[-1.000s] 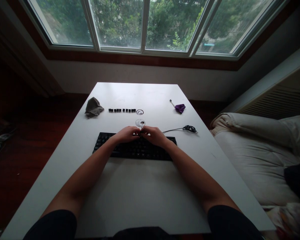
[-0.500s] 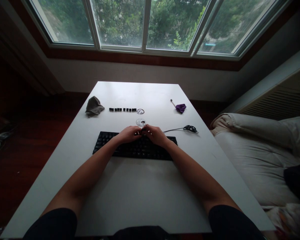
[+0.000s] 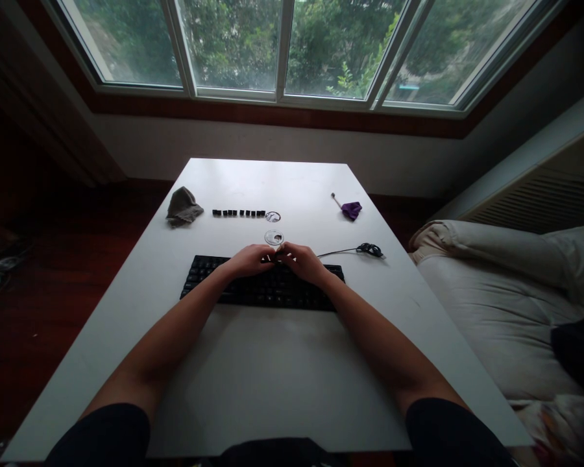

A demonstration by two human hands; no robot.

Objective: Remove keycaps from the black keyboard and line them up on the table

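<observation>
The black keyboard (image 3: 277, 296) lies flat on the white table (image 3: 282, 383), its long side across the person's front. The left hand (image 3: 250, 261) and the right hand (image 3: 300, 261) are positioned over the rear middle section of the keyboard. The fingers of both hands are bent inward, and the fingertips converge close together near the rear edge. A small dark part shows between the fingertips; whether it is gripped or belongs to the keyboard cannot be told, so the exact closure of either hand cannot be told. Both forearms cross above the keyboard from the front and hide part of its keys. Directly behind the hands is a clear round item (image 3: 269, 238) with a dark spot inside it. A second round item (image 3: 273, 217) lies farther back, just beside the right end of a row of small black pieces (image 3: 242, 213). A crumpled grey cloth (image 3: 183, 209) lies near the left table edge. On the right, a purple cloth (image 3: 352, 211) lies by a thin light stick (image 3: 337, 200) with a dark tip. The bundled black cable (image 3: 368, 250) rests to the right behind the keyboard.
</observation>
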